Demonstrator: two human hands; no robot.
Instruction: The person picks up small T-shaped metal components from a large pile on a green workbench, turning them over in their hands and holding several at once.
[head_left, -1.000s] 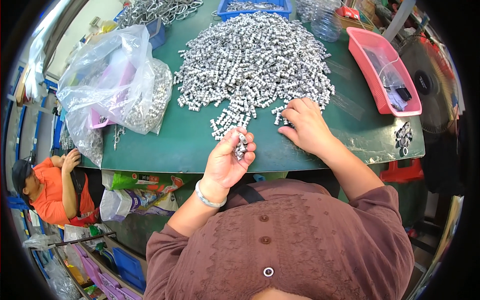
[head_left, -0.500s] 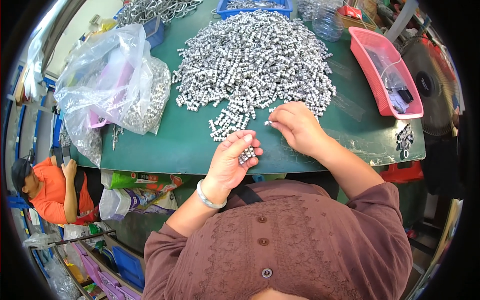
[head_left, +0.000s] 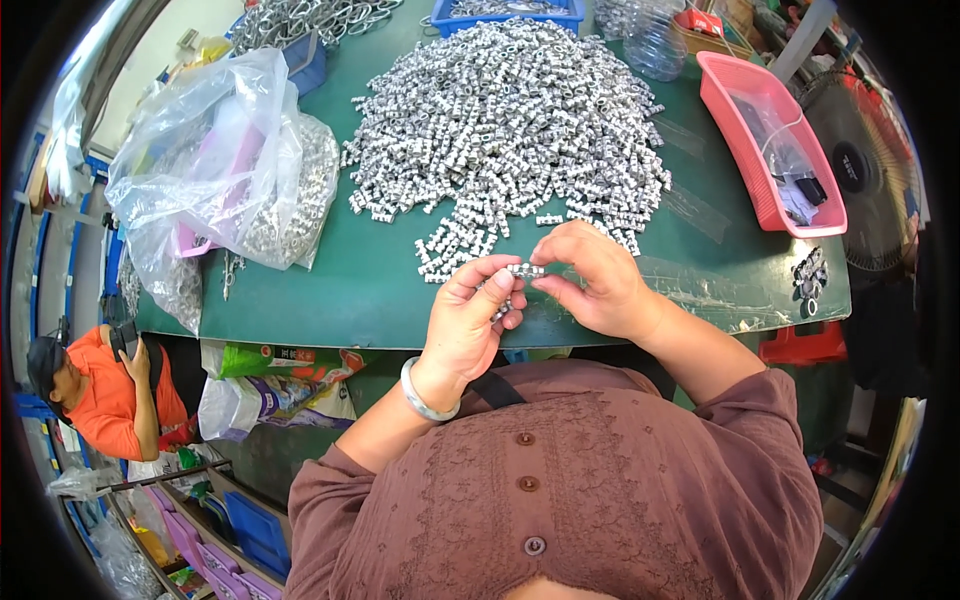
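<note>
A large heap of small silvery ribbed metal pieces point(head_left: 500, 120) covers the middle of the green table, with a few strays at its near edge. In front of the heap, my left hand point(head_left: 468, 318) pinches one ribbed metal piece point(head_left: 525, 271) between thumb and forefinger. More of the same pieces point(head_left: 503, 309) sit under its curled fingers, partly hidden. My right hand point(head_left: 605, 285) closes thumb and forefinger on the other end of that pinched piece. A pale bangle point(head_left: 428, 392) circles my left wrist.
Left of the heap lies a clear plastic bag point(head_left: 285, 200) of metal parts. A pink basket point(head_left: 722, 130) and a black fan point(head_left: 855, 165) stand at right. Dark rings point(head_left: 810, 280) lie near the right corner. A person in orange point(head_left: 105, 395) is at far left.
My right hand has come down and toward the left hand with a metal piece, which both hands now touch. The left hand's thumb and forefinger now grip it. The person in orange has shifted their arms.
</note>
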